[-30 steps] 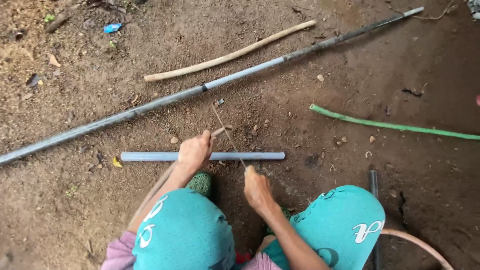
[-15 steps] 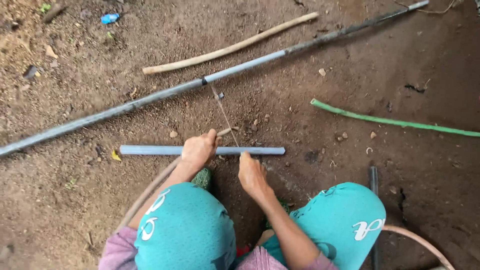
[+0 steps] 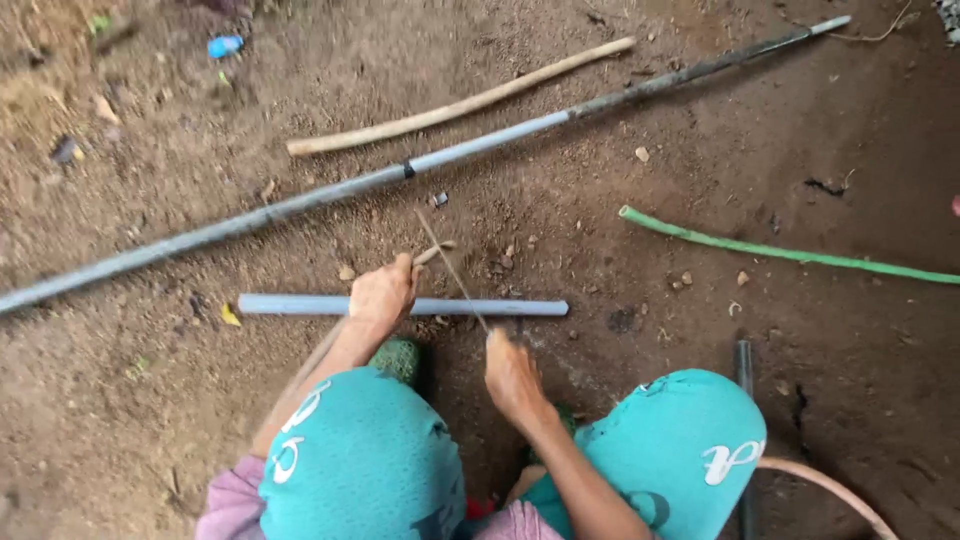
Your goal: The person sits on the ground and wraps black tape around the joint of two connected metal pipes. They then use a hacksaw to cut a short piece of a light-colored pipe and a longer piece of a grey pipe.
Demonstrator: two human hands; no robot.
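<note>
A squatting person's left hand (image 3: 382,293) grips a short grey pipe (image 3: 300,304) lying on bare dirt (image 3: 150,400), while the right hand (image 3: 511,372) closes on a thin blade (image 3: 452,268) angled across the pipe. A long pipe (image 3: 300,203), wooden stick (image 3: 460,104) and green hose (image 3: 780,250) lie beyond.

long grey pipe (image 3: 300,205) blocking ahead, bare dirt (image 3: 700,330) rightward

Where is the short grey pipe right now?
In the head view, the short grey pipe lies flat on the dirt, just in front of the knees, with the left hand resting on it.
</note>
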